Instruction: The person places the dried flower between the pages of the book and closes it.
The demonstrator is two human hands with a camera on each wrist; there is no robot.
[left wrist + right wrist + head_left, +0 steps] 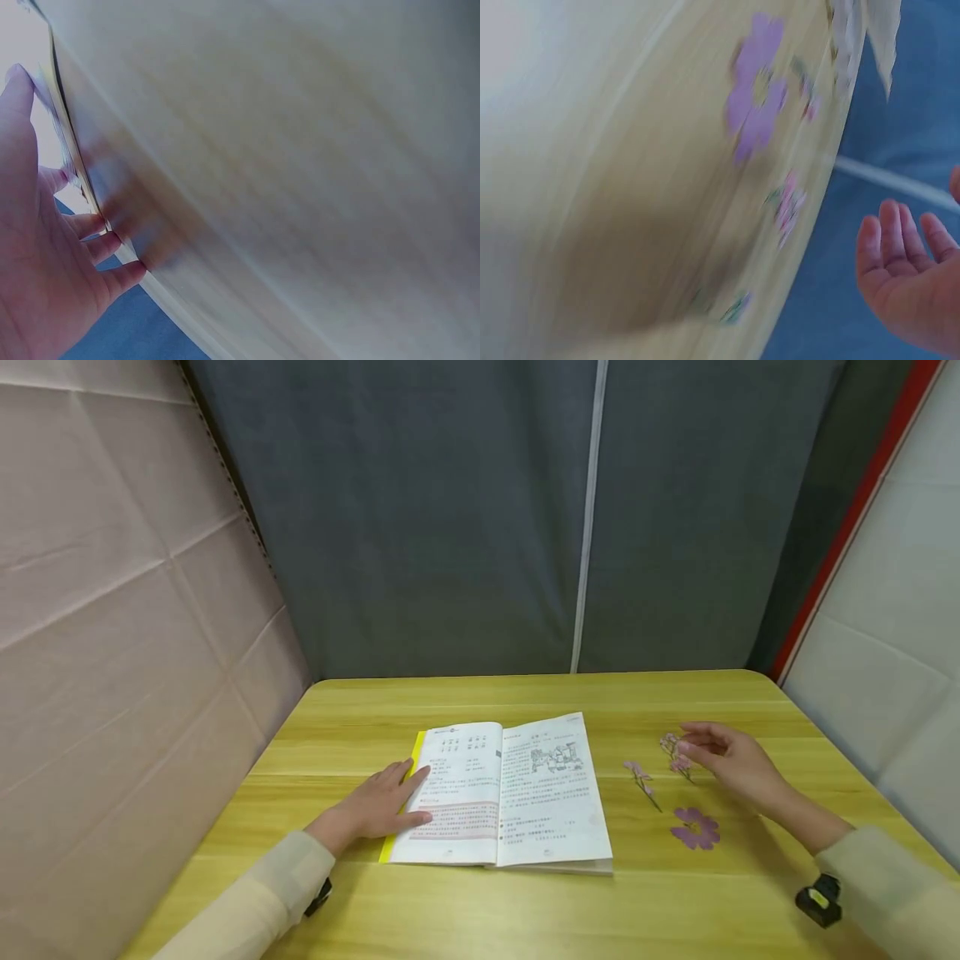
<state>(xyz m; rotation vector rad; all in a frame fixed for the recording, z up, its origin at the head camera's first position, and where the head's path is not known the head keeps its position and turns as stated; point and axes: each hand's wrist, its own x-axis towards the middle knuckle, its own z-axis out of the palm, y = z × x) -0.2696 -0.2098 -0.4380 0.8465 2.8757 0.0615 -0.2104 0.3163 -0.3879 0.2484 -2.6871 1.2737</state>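
An open book (546,814) with printed pages lies on the table. My left hand (378,803) rests on its left page, fingers spread near the yellow outer edge; the left wrist view shows this hand (56,247) along the book's side. To the right, my right hand (738,766) hovers over a small pink flower sprig (681,763), fingers loosely bent and holding nothing. In the right wrist view, this hand (911,274) appears apart from the tabletop. A thin pink sprig (642,783) and a flat purple flower (696,829) lie between the book and this hand.
The wooden table (480,914) has a far edge against a dark grey curtain (420,527). Pale cloth walls (135,568) stand on both sides. In the right wrist view, a small green and purple piece (736,308) lies near the table edge.
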